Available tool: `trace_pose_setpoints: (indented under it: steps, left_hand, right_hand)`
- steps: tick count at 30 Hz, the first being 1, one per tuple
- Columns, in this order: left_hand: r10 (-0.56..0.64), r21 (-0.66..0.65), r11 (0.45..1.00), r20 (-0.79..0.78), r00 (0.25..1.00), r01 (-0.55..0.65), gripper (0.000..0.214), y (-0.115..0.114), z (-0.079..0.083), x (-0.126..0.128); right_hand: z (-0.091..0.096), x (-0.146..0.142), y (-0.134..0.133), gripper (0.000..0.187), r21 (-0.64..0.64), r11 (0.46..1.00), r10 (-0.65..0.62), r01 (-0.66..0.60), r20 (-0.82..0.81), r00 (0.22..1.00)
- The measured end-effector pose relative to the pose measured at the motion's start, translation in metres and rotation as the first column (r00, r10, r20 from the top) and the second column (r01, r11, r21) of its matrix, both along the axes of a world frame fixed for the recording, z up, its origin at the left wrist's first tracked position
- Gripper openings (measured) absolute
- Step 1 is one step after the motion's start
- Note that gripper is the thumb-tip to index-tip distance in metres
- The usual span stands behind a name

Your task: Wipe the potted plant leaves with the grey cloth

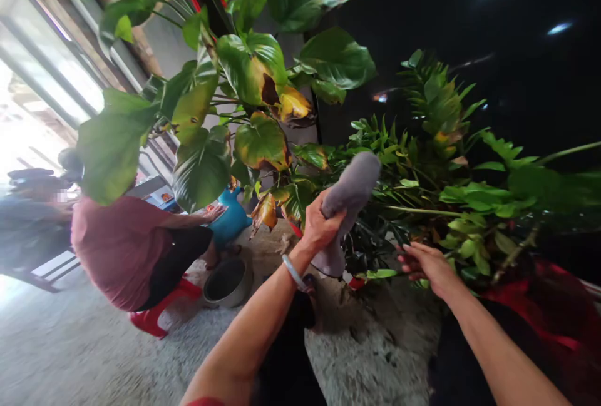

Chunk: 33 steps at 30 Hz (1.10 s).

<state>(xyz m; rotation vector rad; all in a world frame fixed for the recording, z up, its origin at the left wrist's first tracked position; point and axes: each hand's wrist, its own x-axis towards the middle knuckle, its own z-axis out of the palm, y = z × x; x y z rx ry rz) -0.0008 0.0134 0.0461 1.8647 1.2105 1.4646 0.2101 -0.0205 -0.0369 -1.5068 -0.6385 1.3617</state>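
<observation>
The grey bucket [245, 287] stands on the concrete floor [94, 362], its inside too dark to tell what it holds, with a red stool [153, 318] bearing another person [122, 243] just to its left and a large-leafed plant [201, 168] above it in view. To the bucket's right, the person's left hand [322, 221] is wrapped round a grey fuzzy cloth [359, 177], while farther right the right hand [427, 265] is at the green leaves [469, 248], fingers loosely curled, though whether they pinch a leaf cannot be told
</observation>
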Motion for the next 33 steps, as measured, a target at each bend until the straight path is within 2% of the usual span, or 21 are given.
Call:
trace_pose_setpoints:
  steps: [1, 3, 4, 6, 8, 9, 11, 12, 13, 15, 16, 17, 18, 20, 22, 24, 25, 27, 29, 31, 33]
  left_hand:
    - [0.032, 0.008, 0.999, -0.013, 0.999, -0.032, 0.043, 0.004, -0.005, 0.003]
    - [-0.013, -0.038, 0.999, -0.114, 0.993, 0.009, 0.041, -0.004, -0.027, 0.004]
    - [-0.085, -0.086, 0.994, -0.184, 0.979, 0.07, 0.04, -0.014, -0.041, 0.002]
    - [-0.349, -0.229, 0.929, -0.289, 0.891, 0.29, 0.039, -0.039, -0.062, -0.008]
    - [-0.507, -0.319, 0.854, -0.329, 0.797, 0.412, 0.044, -0.06, -0.067, -0.02]
    - [-0.513, -0.31, 0.852, -0.326, 0.794, 0.422, 0.044, -0.064, -0.062, -0.025]
    - [-0.345, -0.17, 0.936, -0.262, 0.901, 0.309, 0.042, -0.058, -0.04, -0.033]
    - [-0.182, -0.071, 0.983, -0.182, 0.966, 0.172, 0.04, -0.049, -0.027, -0.035]
    - [0.014, 0.016, 1.0, -0.071, 0.997, -0.013, 0.038, -0.036, -0.013, -0.037]
    - [0.372, 0.068, 0.92, 0.162, 0.914, -0.387, 0.037, -0.011, 0.005, -0.038]
    - [0.477, 0.032, 0.868, 0.229, 0.849, -0.496, 0.036, -0.002, 0.008, -0.038]
    - [0.527, -0.022, 0.842, 0.245, 0.814, -0.538, 0.037, 0.003, 0.005, -0.037]
    - [0.535, -0.078, 0.843, 0.226, 0.814, -0.532, 0.036, 0.002, -0.004, -0.035]
    - [0.457, -0.2, 0.881, 0.126, 0.881, -0.429, 0.036, -0.015, -0.033, -0.032]
    - [0.395, -0.31, 0.884, 0.093, 0.914, -0.351, 0.035, -0.047, -0.066, -0.031]
    - [0.36, -0.387, 0.876, 0.125, 0.925, -0.288, 0.03, -0.076, -0.083, -0.033]
    - [0.364, -0.394, 0.874, 0.147, 0.92, -0.283, 0.03, -0.085, -0.083, -0.035]
    - [0.41, -0.325, 0.883, 0.187, 0.893, -0.337, 0.034, -0.083, -0.064, -0.039]
    - [0.476, -0.189, 0.877, 0.221, 0.851, -0.442, 0.04, -0.057, -0.034, -0.042]
    - [0.506, -0.132, 0.862, 0.259, 0.822, -0.489, 0.039, -0.022, -0.011, -0.043]
    - [0.499, -0.14, 0.867, 0.233, 0.835, -0.479, 0.035, 0.003, -0.01, -0.041]
  right_hand:
    - [0.0, -0.001, 0.0, 0.016, 0.001, 1.0, -0.005, 0.005, 0.004, 1.0]
    - [-0.001, -0.001, 0.001, 0.017, 0.002, 1.0, -0.008, 0.008, 0.014, 1.0]
    - [-0.002, -0.001, 0.001, 0.016, 0.0, 1.0, -0.006, 0.006, 0.02, 1.0]
    - [-0.004, 0.001, -0.001, 0.013, -0.005, 1.0, 0.006, -0.006, 0.031, 1.0]
    - [-0.006, 0.003, -0.002, 0.011, -0.003, 1.0, 0.023, -0.023, 0.034, 0.999]
    - [-0.007, 0.004, -0.002, 0.01, 0.001, 1.0, 0.03, -0.03, 0.032, 0.999]
    - [-0.009, 0.005, 0.0, 0.009, 0.012, 0.999, 0.04, -0.04, 0.028, 0.999]
    - [-0.009, 0.005, 0.001, 0.008, 0.017, 0.999, 0.041, -0.042, 0.027, 0.999]
    - [-0.01, 0.005, 0.002, 0.007, 0.019, 0.999, 0.042, -0.042, 0.028, 0.999]
    - [-0.011, 0.004, 0.006, 0.006, 0.02, 0.999, 0.039, -0.039, 0.032, 0.999]
    - [-0.012, 0.003, 0.007, 0.007, 0.02, 0.999, 0.036, -0.037, 0.035, 0.999]
    - [-0.012, 0.002, 0.008, 0.008, 0.019, 0.999, 0.034, -0.035, 0.038, 0.999]
    - [-0.011, 0.001, 0.008, 0.008, 0.018, 0.999, 0.034, -0.035, 0.039, 0.999]
    - [-0.011, -0.001, 0.008, 0.01, 0.016, 0.999, 0.033, -0.034, 0.042, 0.999]
    - [-0.01, -0.001, 0.006, 0.011, 0.015, 0.999, 0.033, -0.034, 0.041, 0.999]
    - [-0.01, -0.001, 0.005, 0.01, 0.011, 0.999, 0.032, -0.033, 0.042, 0.999]
    - [-0.01, -0.001, 0.004, 0.009, 0.008, 0.999, 0.033, -0.033, 0.042, 0.999]
    - [-0.01, -0.001, 0.005, 0.007, 0.004, 0.999, 0.038, -0.038, 0.043, 0.998]
    - [-0.011, -0.001, 0.006, 0.007, 0.003, 0.999, 0.044, -0.045, 0.043, 0.998]
    - [-0.011, -0.003, 0.008, 0.008, 0.004, 0.999, 0.043, -0.043, 0.044, 0.998]
    - [-0.01, -0.005, 0.009, 0.01, 0.008, 0.999, 0.035, -0.035, 0.045, 0.998]
